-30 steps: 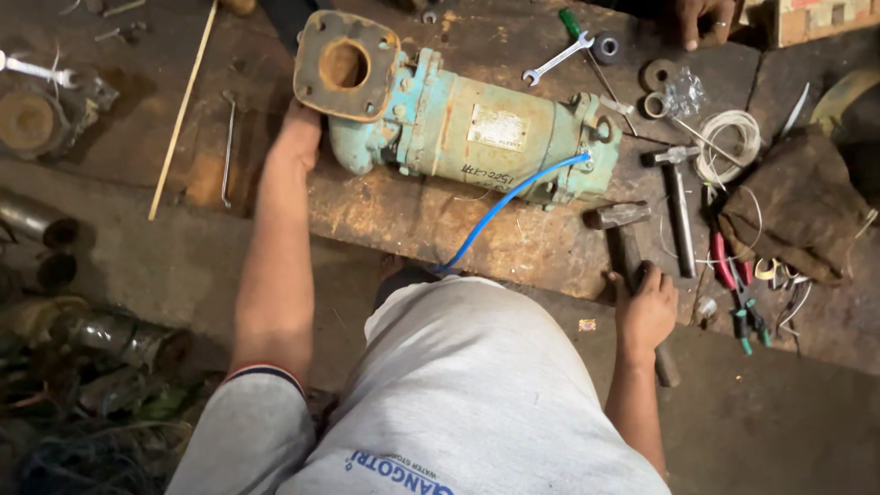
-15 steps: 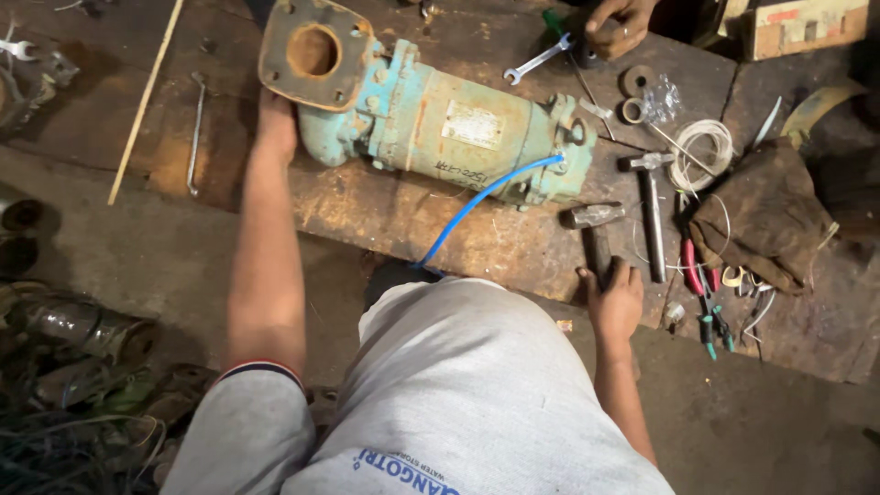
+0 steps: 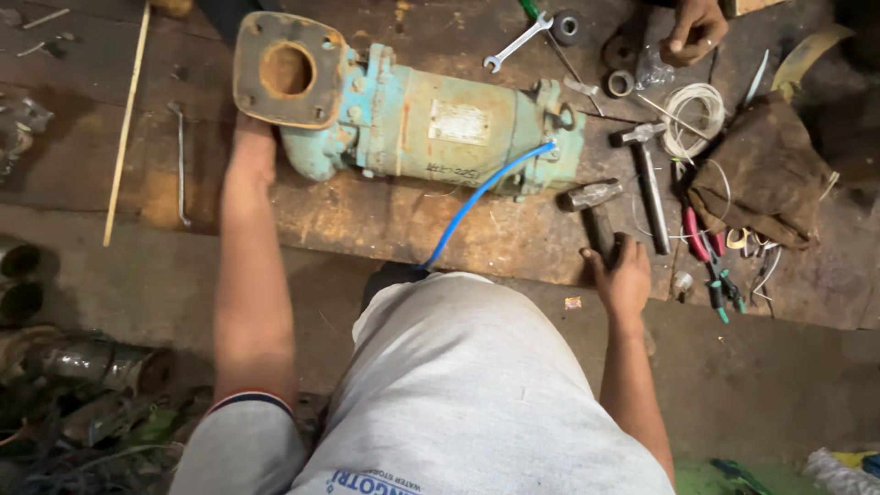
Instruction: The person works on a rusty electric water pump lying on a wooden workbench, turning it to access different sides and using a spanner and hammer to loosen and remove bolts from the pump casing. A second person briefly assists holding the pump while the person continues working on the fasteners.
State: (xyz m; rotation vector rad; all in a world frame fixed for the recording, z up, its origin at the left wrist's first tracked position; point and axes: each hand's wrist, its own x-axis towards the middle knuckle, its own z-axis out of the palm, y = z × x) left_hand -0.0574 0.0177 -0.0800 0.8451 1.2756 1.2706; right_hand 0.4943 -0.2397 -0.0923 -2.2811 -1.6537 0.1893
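The pale green cast-iron pump with a rusty square flange (image 3: pixel 412 119) lies on its side on the worn wooden surface (image 3: pixel 367 220). The left hand (image 3: pixel 252 151) presses flat under the flange; the right hand (image 3: pixel 623 275), fingers loosely curled, rests on the dark hammer handle (image 3: pixel 600 229) right of the pump. A firm brace keeps the pump from rolling.

The counter (image 3: pixel 385 220) was a run of worn, dark wooden planks, stained orange-brown with rust and scuffed pale in patches. Below its near edge lay a bare, dusty concrete floor (image 3: pixel 110 247), grey-brown and gritty. At the lower left of the floor sat a heap of scrap (image 3: pixel 82 394): dull metal cylinders, tangled wire and dark debris. A bit of green sheet (image 3: pixel 733 477) showed at the lower right corner. The light was dim and warm, falling mostly on the middle planks, the edges sinking into shadow.
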